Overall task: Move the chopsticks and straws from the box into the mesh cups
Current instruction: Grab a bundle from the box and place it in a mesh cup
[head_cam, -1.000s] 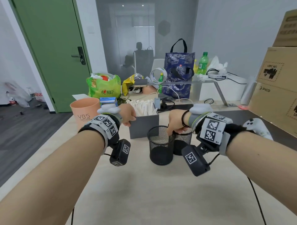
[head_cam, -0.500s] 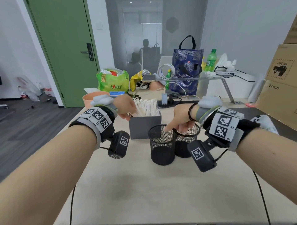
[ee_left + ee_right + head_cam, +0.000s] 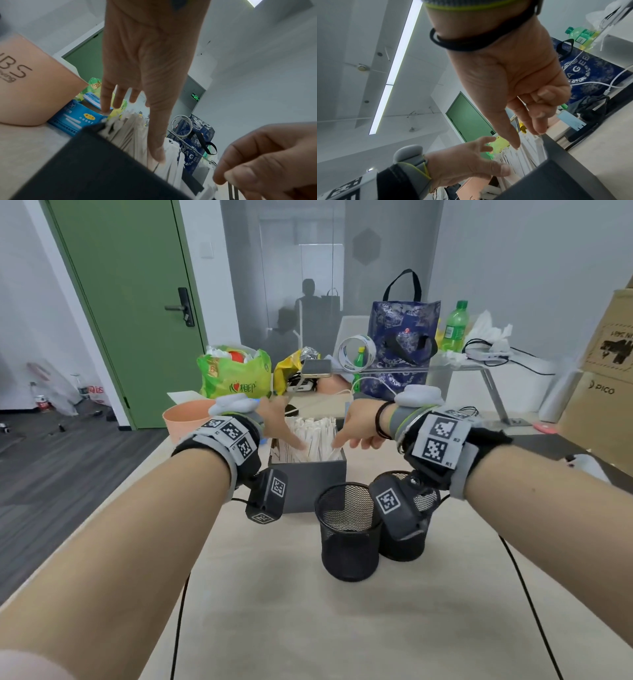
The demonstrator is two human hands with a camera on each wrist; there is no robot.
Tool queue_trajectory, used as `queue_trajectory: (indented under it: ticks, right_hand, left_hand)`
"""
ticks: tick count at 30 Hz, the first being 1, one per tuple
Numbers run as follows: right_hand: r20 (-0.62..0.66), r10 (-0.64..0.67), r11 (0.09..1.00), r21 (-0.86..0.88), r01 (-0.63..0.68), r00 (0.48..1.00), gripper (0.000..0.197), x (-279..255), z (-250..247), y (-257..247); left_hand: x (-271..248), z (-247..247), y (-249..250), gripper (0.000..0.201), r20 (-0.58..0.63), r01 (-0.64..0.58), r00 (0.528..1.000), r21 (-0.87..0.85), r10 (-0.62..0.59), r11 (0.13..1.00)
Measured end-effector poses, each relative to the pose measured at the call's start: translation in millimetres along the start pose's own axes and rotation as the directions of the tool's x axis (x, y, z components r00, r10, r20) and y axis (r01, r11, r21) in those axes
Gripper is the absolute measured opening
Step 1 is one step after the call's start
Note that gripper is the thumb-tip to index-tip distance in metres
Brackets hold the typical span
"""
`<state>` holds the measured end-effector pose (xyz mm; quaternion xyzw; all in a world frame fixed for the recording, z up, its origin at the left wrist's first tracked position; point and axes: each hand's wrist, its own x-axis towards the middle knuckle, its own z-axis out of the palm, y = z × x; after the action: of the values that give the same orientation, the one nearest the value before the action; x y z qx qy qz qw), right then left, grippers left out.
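Observation:
A dark grey box [image 3: 308,484] stands on the table, packed with upright paper-wrapped chopsticks and straws [image 3: 317,436]. My left hand [image 3: 277,426] reaches over the box's left side; its fingers [image 3: 109,97] are straight and the thumb lies against the wrappers [image 3: 130,129]. My right hand [image 3: 356,436] reaches in from the right. Its thumb and forefinger [image 3: 539,128] point down at the wrapper tops [image 3: 527,152], slightly apart, with the other fingers curled. Two black mesh cups stand in front of the box: one [image 3: 346,542] looks empty, the other [image 3: 400,549] is partly hidden by my right wrist camera.
A pink cup [image 3: 185,419] and a blue carton [image 3: 75,120] stand left of the box. Bags, a green bottle [image 3: 454,326] and cables crowd the table's far end. Cardboard boxes [image 3: 603,392] are stacked at the right. Bare tabletop [image 3: 342,628] lies in front of the cups.
My right hand left the mesh cup's rim and rose to the top of the box. My left hand moved from the box's left corner onto the wrappers.

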<state>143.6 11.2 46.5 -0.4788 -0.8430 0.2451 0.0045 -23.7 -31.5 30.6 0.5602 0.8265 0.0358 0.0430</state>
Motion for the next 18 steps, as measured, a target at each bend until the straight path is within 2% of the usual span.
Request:
queue_trajectory:
  ticks: [3,4,8,10,12,16,18]
  right_hand:
    - [0.007,-0.003,1.0,0.004,0.003,1.0,0.026,7,-1,-3]
    - [0.006,-0.003,1.0,0.004,0.003,1.0,0.023,7,-2,-5]
    - [0.013,-0.004,1.0,0.026,0.004,1.0,0.043,7,-2,-6]
    - [0.017,-0.006,0.999,0.038,0.005,1.0,0.044,8,-1,-5]
    - [0.016,-0.009,0.999,0.047,0.009,1.0,0.042,9,1,-3]
    - [0.024,-0.01,0.997,0.072,0.008,1.0,0.032,7,4,-4]
    - [0.026,-0.002,0.995,0.096,0.0,1.0,0.04,7,5,-5]
  left_hand:
    - [3,1,1,0.101,0.113,0.001,0.994,0.008,-0.002,1.0]
    - [2,1,3,0.098,0.118,-0.019,0.993,0.015,0.017,1.0]
    - [0,5,6,0.098,0.029,-0.085,0.996,0.053,0.083,0.995]
    - [1,4,7,0.097,0.02,-0.106,0.994,0.011,0.106,0.994]
    - [0,4,9,0.099,0.059,-0.124,0.991,0.003,0.124,0.992]
    - [-3,8,14,0.092,0.069,-0.165,0.984,0.006,0.164,0.986]
    - [-4,4,11,0.089,0.064,-0.176,0.982,-0.002,0.176,0.984]
